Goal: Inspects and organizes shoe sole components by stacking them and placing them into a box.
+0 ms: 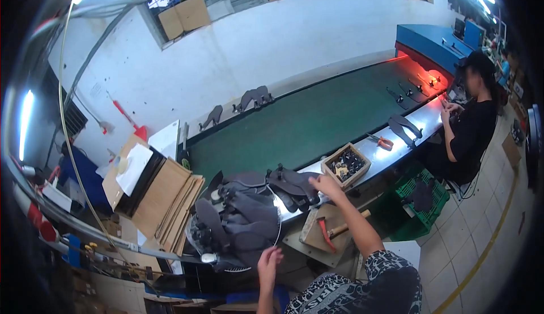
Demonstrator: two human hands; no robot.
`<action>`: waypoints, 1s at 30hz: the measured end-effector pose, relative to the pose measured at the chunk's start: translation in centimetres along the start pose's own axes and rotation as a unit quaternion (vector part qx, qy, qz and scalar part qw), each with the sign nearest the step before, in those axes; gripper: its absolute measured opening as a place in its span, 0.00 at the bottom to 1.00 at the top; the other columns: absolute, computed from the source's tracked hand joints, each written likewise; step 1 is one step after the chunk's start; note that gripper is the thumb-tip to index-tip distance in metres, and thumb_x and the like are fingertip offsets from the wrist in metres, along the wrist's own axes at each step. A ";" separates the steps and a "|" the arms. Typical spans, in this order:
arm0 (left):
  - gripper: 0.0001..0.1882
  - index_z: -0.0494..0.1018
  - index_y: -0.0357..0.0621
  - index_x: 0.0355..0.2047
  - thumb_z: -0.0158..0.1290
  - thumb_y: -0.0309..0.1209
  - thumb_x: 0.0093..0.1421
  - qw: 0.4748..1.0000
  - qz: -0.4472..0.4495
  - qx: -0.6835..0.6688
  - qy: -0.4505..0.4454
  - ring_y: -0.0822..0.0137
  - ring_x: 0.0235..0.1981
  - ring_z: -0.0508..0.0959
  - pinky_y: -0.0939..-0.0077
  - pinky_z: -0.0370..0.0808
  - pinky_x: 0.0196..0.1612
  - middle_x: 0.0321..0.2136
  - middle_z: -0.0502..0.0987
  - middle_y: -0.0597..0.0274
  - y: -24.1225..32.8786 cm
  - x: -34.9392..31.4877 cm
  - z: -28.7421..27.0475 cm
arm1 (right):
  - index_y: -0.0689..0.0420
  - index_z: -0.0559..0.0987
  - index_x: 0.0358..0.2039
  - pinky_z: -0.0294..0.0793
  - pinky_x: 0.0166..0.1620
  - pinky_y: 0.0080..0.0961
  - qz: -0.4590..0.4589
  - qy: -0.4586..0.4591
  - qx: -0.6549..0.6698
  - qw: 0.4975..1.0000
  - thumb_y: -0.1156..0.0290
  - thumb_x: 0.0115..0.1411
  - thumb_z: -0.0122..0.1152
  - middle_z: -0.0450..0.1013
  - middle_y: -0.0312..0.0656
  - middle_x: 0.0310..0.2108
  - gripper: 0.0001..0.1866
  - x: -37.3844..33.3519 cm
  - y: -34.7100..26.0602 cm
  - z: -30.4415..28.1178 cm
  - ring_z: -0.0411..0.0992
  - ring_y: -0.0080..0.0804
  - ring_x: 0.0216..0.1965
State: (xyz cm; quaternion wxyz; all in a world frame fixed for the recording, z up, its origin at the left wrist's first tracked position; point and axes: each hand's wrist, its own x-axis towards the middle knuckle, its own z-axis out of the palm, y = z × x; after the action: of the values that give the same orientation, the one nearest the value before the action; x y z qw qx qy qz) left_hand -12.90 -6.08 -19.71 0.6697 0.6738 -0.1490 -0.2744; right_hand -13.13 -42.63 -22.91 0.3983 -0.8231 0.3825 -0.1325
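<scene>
the right arm is extending forward from its patterned sleeve (388, 266), and the right hand (327, 186) is hanging palm-down, fingers bending toward a small group of dark soles (289, 188) — whether it is gripping 1, i cannot tell. the left hand (270, 266) is pointing upward with half-curled fingers, lying just beside the lower right edge of the sole pile (249, 212); whether it is pinching anything, i cannot tell.

the soles are showing matte, dark grey faces, long and rounded at the ends, overlapping loosely between and beyond the 2 hands. just beyond the right hand, a wooden box (365, 168) is holding small black parts. nearer than that hand, a red-headed, wooden-handled hammer (327, 235) is resting on a flat-topped block (310, 236). farther beyond, a smooth green belt (272, 138) is stretching away.
</scene>
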 end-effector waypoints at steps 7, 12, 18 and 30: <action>0.25 0.69 0.29 0.44 0.54 0.41 0.56 0.990 -0.056 0.119 -0.042 0.69 0.30 0.77 0.79 0.74 0.29 0.34 0.75 0.54 -0.4 20.3 9.1 | 0.58 0.74 0.30 0.67 0.17 0.23 0.143 -0.217 0.320 0.911 0.69 0.47 0.68 0.69 0.36 0.18 0.13 3.3 3.4 4.1 0.67 0.25 0.16; 0.17 0.73 0.27 0.30 0.63 0.29 0.45 0.982 -0.031 0.187 0.024 0.65 0.23 0.76 0.70 0.73 0.28 0.19 0.75 0.55 -5.2 26.5 9.4 | 0.56 0.74 0.35 0.70 0.23 0.25 0.051 -0.125 0.393 0.910 0.70 0.46 0.69 0.70 0.36 0.29 0.15 0.9 4.4 4.7 0.70 0.26 0.28; 0.11 0.72 0.36 0.34 0.58 0.27 0.52 0.997 -0.012 0.062 0.044 0.73 0.22 0.70 0.80 0.68 0.26 0.25 0.73 0.64 -4.1 25.4 9.9 | 0.60 0.76 0.36 0.72 0.30 0.21 0.008 -0.014 0.379 0.925 0.72 0.48 0.66 0.73 0.37 0.30 0.14 0.7 5.8 6.6 0.71 0.24 0.29; 0.15 0.68 0.36 0.47 0.48 0.28 0.60 0.996 0.093 -0.008 0.004 0.76 0.33 0.73 0.83 0.70 0.39 0.33 0.75 0.65 10.2 18.8 3.7 | 0.59 0.71 0.37 0.65 0.32 0.16 0.076 0.031 0.500 0.862 0.77 0.55 0.56 0.70 0.33 0.26 0.08 -0.4 4.3 3.5 0.65 0.18 0.28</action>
State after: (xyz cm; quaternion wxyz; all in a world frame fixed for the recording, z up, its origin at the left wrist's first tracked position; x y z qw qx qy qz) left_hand 1.81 -20.39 -12.73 0.6985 0.6526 -0.2059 -0.2095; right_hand -13.79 -42.12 -28.37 0.7535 -0.4770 0.3381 -0.3007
